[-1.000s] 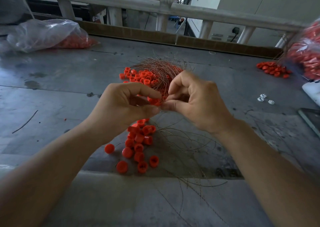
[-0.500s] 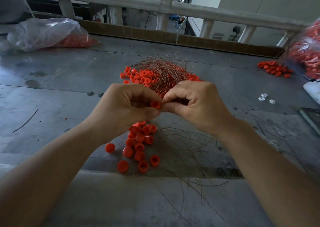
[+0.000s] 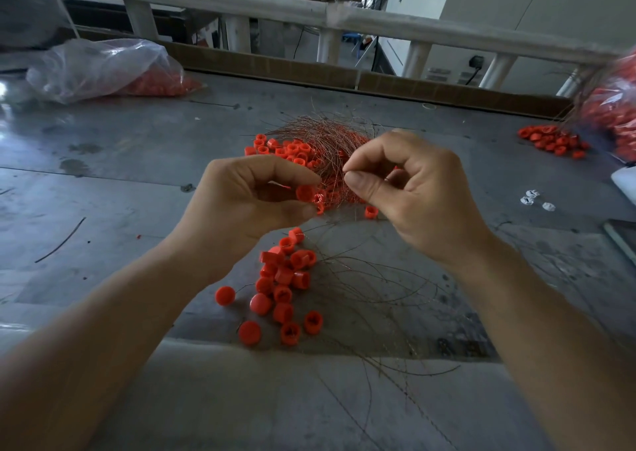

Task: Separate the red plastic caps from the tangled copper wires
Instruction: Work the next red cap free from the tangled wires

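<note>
- Red plastic cap (image 3: 304,192) sits in the left hand (image 3: 247,206) grip, pinched between thumb and forefinger. It is held above the worktop (image 3: 103,182), just in front of the copper wire tangle (image 3: 323,140).
- Right hand (image 3: 416,199) grip pinches 1 thin wire (image 3: 345,171) at the thumb and forefinger tips; the strand is almost too fine to trace.
- Half a second ago the 2 hands met at the cap; now they are apart.
- Near pile (image 3: 282,278) below the hands holds roughly 15 caps, overlapping too much for an exact count.
- Far-left bag (image 3: 103,68) holds caps; right bag (image 3: 616,113) is blurred and cut off at the edge.
- 3 white bits (image 3: 533,199) lie to the right.
</note>
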`<state>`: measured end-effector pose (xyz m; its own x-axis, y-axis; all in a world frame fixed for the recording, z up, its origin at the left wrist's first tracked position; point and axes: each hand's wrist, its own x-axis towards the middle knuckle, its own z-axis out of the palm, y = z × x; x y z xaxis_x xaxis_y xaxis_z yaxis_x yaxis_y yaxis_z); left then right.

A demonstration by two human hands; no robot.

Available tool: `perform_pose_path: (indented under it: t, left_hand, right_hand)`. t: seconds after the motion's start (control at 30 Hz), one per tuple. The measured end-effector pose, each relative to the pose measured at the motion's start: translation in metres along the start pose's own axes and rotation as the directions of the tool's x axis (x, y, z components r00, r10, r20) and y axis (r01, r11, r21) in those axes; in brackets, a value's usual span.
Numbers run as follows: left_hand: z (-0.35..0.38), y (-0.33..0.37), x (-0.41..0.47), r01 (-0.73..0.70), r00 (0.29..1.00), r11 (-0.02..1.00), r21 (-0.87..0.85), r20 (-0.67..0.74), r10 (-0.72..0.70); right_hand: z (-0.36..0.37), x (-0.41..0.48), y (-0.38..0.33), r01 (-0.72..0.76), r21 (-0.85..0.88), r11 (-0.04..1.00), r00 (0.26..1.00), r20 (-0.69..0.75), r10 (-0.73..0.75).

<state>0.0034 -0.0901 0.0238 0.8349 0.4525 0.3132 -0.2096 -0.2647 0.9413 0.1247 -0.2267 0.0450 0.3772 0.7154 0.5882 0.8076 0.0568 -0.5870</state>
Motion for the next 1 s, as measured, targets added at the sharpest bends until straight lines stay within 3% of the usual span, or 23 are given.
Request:
perform_pose_path:
  t: [0.43, 1.0]
  left_hand:
    - [-0.0004, -0.0039, 0.0019, 0.010, 0.998, 0.987, -0.161, 0.059, 0.000]
    - [0.0004, -0.0027, 0.0005, -0.006, 0.997, 0.976, -0.218, 0.079, 0.023]
  right_hand:
    - [-0.0001, 0.0007, -0.0047, -0.007, 0.036, 0.999, 1.000, 0.017, 0.007]
    - [0.0053, -0.0028, -0.0055, -0.098, 0.013, 0.995, 0.989, 0.111, 0.095]
